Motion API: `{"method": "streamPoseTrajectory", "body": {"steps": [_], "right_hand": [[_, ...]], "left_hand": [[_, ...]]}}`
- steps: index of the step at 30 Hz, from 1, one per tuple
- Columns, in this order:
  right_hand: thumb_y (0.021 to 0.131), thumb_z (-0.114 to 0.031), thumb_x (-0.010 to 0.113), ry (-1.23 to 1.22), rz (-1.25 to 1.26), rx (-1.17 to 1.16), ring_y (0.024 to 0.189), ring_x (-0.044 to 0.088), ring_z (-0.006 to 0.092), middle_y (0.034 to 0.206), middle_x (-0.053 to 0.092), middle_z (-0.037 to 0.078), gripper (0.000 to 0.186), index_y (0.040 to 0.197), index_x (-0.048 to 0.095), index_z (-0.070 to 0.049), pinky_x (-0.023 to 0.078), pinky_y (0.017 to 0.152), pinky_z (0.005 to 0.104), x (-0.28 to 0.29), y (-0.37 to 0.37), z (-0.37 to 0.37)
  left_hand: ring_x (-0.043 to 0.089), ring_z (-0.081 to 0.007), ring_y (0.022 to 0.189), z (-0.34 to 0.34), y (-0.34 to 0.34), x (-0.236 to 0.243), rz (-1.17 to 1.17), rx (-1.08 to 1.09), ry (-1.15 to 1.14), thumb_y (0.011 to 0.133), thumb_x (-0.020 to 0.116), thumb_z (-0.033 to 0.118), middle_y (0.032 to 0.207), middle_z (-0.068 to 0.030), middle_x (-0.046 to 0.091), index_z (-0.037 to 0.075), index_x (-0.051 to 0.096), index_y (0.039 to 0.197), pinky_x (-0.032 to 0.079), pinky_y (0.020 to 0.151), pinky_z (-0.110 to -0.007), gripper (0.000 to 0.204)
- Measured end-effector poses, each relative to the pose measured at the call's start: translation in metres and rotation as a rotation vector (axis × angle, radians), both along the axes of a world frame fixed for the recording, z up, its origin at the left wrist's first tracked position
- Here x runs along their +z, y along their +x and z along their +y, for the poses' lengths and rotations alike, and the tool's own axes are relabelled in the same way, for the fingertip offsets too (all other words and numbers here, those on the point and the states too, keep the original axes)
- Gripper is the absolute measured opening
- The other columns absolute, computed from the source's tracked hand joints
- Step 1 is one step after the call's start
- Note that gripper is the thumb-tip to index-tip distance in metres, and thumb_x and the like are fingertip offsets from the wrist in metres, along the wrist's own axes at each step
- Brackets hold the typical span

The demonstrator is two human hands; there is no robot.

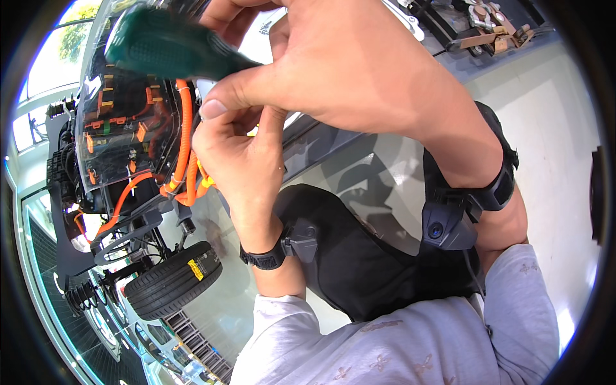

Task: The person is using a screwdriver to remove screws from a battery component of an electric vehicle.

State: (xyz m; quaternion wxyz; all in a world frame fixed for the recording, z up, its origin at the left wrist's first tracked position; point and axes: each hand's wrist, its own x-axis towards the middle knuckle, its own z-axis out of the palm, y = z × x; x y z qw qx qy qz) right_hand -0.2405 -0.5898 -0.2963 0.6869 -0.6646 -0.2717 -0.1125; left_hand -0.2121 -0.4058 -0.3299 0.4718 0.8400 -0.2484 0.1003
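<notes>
My right hand (333,70) reaches across from the right, closed around the narrow end of a tool with a dark green, textured handle (173,48). The handle sticks out to the left and looks slightly blurred; the tool's working end is hidden, so its kind does not show. Just below, my left hand (240,154) is raised with its fingers pinched under my right thumb. A small yellow bit shows between those fingers, but what they hold I cannot make out. Thick orange corrugated cables (184,122) run right beside my left hand.
A clear cover (119,163) over dark units with orange connectors stands at left, on a vehicle chassis. Below it are a tire (173,280) and a coil spring (83,296). Metal parts (491,25) lie at the upper right. My knees in black trousers (333,256) are under my arms.
</notes>
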Motion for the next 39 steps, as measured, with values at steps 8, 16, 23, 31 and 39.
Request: {"method": "streamPoseTrajectory", "body": {"steps": [8,16,23,31,39], "right_hand": [[0.087,-0.013,0.063,0.202,0.149,0.275,0.097,0.063,0.0236,0.104,0.065,0.021,0.034,0.112,0.060,0.012,0.049,0.085,0.0328,0.002,0.003,-0.026],[0.087,-0.012,0.062,0.081,-0.198,-0.046,0.095,0.064,0.0248,0.104,0.066,0.023,0.032,0.109,0.060,0.011,0.049,0.083,0.0336,-0.001,-0.005,-0.002],[0.091,-0.018,0.059,0.031,0.119,0.334,0.101,0.062,0.0302,0.111,0.061,0.027,0.040,0.119,0.053,0.010,0.047,0.089,0.0349,0.017,0.002,-0.042],[0.093,-0.014,0.055,-0.004,-0.304,-0.374,0.087,0.065,0.0264,0.090,0.067,0.020,0.026,0.106,0.059,0.008,0.049,0.079,0.0355,-0.004,-0.007,0.000],[0.089,-0.009,0.058,0.237,-0.390,-0.225,0.085,0.064,0.0246,0.093,0.066,0.021,0.025,0.106,0.058,0.010,0.050,0.082,0.0346,-0.020,-0.004,0.002]], "left_hand": [[0.058,-0.0060,0.074,-0.008,-0.001,0.001,0.071,-0.028,0.000,0.088,0.073,0.010,0.081,-0.0060,0.068,-0.009,0.064,0.094,0.044,0.068,-0.021,0.022],[0.059,-0.0071,0.070,-0.011,0.000,0.002,0.005,-0.019,-0.034,0.088,0.070,0.003,0.081,-0.0069,0.068,-0.010,0.065,0.099,0.044,0.065,-0.019,0.017],[0.063,-0.0092,0.073,-0.016,-0.004,0.001,-0.081,0.022,-0.086,0.089,0.068,0.005,0.078,-0.0077,0.069,-0.007,0.064,0.095,0.050,0.069,-0.022,0.014],[0.063,-0.0085,0.072,-0.005,-0.004,0.000,-0.084,0.022,-0.050,0.085,0.072,0.005,0.076,-0.0070,0.068,-0.008,0.064,0.090,0.050,0.067,-0.023,0.016],[0.063,-0.0092,0.072,-0.012,-0.007,0.003,-0.002,0.017,-0.051,0.087,0.067,0.004,0.075,-0.0070,0.068,-0.008,0.064,0.092,0.049,0.068,-0.022,0.013]]}}
